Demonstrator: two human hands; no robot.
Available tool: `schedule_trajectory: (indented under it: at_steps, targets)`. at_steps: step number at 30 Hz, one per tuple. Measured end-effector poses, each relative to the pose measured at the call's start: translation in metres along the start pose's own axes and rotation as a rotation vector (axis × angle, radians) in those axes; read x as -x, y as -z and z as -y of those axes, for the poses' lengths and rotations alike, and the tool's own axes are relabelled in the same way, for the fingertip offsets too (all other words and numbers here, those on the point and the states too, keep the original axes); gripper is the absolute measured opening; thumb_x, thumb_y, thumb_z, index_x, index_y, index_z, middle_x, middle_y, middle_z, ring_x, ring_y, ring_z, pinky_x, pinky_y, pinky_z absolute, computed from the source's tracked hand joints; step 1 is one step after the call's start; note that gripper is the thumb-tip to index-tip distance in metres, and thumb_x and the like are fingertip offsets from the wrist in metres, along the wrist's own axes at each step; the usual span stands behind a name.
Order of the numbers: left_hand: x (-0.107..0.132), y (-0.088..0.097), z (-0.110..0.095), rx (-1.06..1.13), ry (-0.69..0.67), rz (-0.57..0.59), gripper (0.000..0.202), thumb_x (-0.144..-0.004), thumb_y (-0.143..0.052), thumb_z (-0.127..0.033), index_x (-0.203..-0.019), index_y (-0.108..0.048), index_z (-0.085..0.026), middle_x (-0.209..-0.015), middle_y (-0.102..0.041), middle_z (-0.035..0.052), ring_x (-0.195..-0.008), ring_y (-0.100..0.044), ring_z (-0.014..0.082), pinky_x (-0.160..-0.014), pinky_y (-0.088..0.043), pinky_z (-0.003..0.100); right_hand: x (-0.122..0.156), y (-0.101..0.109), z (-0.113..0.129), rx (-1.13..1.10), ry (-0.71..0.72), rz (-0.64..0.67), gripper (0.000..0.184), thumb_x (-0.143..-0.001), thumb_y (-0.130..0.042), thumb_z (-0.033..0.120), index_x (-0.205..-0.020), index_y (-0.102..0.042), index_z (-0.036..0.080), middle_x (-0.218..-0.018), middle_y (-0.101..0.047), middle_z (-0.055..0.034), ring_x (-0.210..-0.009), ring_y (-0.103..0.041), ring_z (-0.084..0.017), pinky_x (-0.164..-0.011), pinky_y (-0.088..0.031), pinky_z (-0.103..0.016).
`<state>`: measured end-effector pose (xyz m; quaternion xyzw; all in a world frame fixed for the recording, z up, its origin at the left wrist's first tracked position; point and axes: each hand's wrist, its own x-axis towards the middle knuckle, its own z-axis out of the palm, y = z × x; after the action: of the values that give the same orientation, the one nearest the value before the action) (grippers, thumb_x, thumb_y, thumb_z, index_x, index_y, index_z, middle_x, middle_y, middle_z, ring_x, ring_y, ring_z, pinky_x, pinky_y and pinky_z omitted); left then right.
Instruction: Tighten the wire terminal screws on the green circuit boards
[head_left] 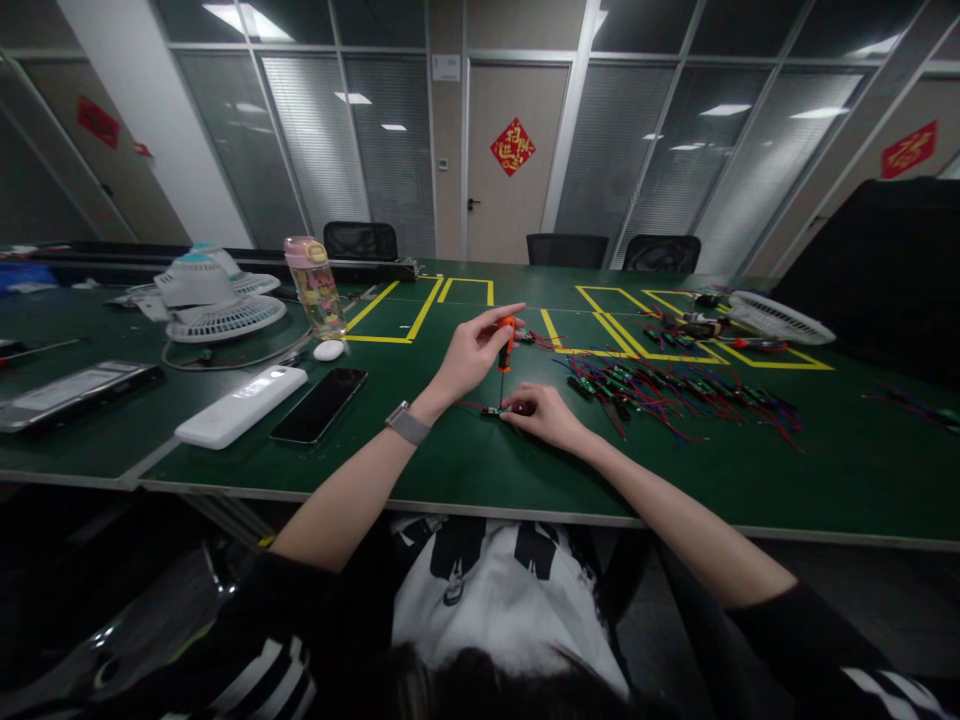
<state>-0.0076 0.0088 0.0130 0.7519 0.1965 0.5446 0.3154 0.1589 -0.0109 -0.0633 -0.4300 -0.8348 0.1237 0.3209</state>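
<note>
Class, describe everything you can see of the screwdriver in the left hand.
The screwdriver has a smooth-looking orange and black handle, apparently plastic, and a thin, dark, straight shaft that looks like metal. It stands almost upright, tip down, above the green tabletop. The left hand grips the handle. The tip reaches a small circuit board, close to the fingertips of the right hand; its shape and exact contact are too small to make out.
</note>
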Motion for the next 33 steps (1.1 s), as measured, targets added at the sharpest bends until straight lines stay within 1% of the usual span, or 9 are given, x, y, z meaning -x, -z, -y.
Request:
schedule_trajectory:
  at_steps: [5,10,12,16,19,23,26,30,33]
  targets:
    - [0.0003,0.0006,0.001,-0.221,-0.087,-0.148,0.023,-0.078,-0.068,-0.029,-0.101,-0.07,-0.022,-0.093,-0.06,0.0032,-0.081,-0.056,0.0119,-0.076,-0.048,0.025,-0.0002,-0.0002,-0.0012,0.009,-0.001,0.004,0.011,-0.078,-0.068,0.021,-0.085,-0.073,0.015,-0.073,-0.06,-0.0024,-0.061,-0.052,-0.011,-0.059,-0.041,-0.023]
    - [-0.0031,0.002,0.0054,0.062,-0.019,-0.022,0.03,-0.092,-0.045,-0.025,-0.115,-0.064,-0.022,-0.115,-0.063,0.0073,-0.099,-0.061,0.0151,-0.086,-0.049,0.03,-0.0002,-0.0009,-0.0024,-0.007,0.012,0.001,0.011,-0.078,-0.068,0.02,-0.085,-0.073,0.014,-0.072,-0.06,-0.0021,-0.061,-0.052,-0.01,-0.059,-0.041,-0.022]
    - [-0.0036,0.0023,0.006,0.169,0.035,0.018,0.032,-0.091,-0.047,-0.026,-0.12,-0.061,-0.02,-0.112,-0.066,0.0084,-0.096,-0.064,0.0155,-0.086,-0.051,0.032,-0.0002,-0.0011,-0.0024,-0.007,0.015,0.0,0.01,-0.078,-0.068,0.02,-0.085,-0.073,0.014,-0.072,-0.059,-0.0017,-0.061,-0.051,-0.01,-0.059,-0.04,-0.022]
    - [-0.0019,0.0019,0.0052,0.041,0.023,-0.087,0.029,-0.081,-0.066,-0.029,-0.107,-0.067,-0.017,-0.098,-0.068,0.0068,-0.081,-0.063,0.0122,-0.077,-0.051,0.028,-0.0001,-0.001,-0.0024,-0.003,0.013,-0.003,0.01,-0.077,-0.068,0.019,-0.085,-0.073,0.014,-0.072,-0.059,-0.0017,-0.061,-0.051,-0.01,-0.06,-0.04,-0.023]
    - [-0.0013,0.0017,0.0059,-0.08,-0.035,-0.131,0.023,-0.078,-0.069,-0.031,-0.098,-0.07,-0.02,-0.102,-0.064,0.0063,-0.088,-0.061,0.0128,-0.076,-0.05,0.025,0.0,-0.0006,-0.0027,-0.003,0.009,0.003,0.01,-0.078,-0.068,0.02,-0.085,-0.073,0.015,-0.071,-0.058,-0.0014,-0.061,-0.051,-0.01,-0.06,-0.04,-0.023]
    - [-0.0031,0.0024,0.0088,0.085,0.022,0.008,0.03,-0.091,-0.05,-0.03,-0.117,-0.063,-0.025,-0.122,-0.061,0.0071,-0.108,-0.059,0.0174,-0.087,-0.05,0.031,-0.0001,-0.0002,-0.0023,-0.007,0.016,0.004,0.01,-0.078,-0.068,0.021,-0.085,-0.073,0.015,-0.072,-0.058,-0.0017,-0.061,-0.052,-0.011,-0.06,-0.041,-0.023]
    - [-0.0035,0.0028,0.0089,0.254,0.08,0.095,0.035,-0.09,-0.05,-0.028,-0.125,-0.057,-0.024,-0.119,-0.064,0.0075,-0.106,-0.062,0.0188,-0.089,-0.051,0.035,-0.0003,-0.0004,-0.0014,-0.007,0.002,0.0,0.01,-0.078,-0.068,0.02,-0.084,-0.073,0.015,-0.072,-0.059,-0.0016,-0.061,-0.052,-0.011,-0.059,-0.04,-0.023]
    - [-0.0018,0.0018,0.005,0.173,0.082,0.028,0.036,-0.078,-0.068,-0.028,-0.113,-0.064,-0.019,-0.106,-0.069,0.0068,-0.089,-0.064,0.0145,-0.084,-0.052,0.031,-0.0006,-0.0008,-0.0011,-0.003,-0.009,-0.002,0.01,-0.077,-0.068,0.02,-0.084,-0.073,0.015,-0.07,-0.058,-0.0012,-0.06,-0.051,-0.01,-0.059,-0.04,-0.023]
    - [-0.0016,0.0009,0.0023,0.09,0.053,-0.017,0.029,-0.077,-0.069,-0.027,-0.105,-0.067,-0.019,-0.111,-0.067,0.0067,-0.092,-0.062,0.0136,-0.082,-0.051,0.027,-0.0006,-0.0007,-0.0013,-0.002,-0.006,0.001,0.011,-0.078,-0.068,0.02,-0.085,-0.074,0.015,-0.071,-0.058,-0.0014,-0.06,-0.051,-0.01,-0.059,-0.04,-0.023]
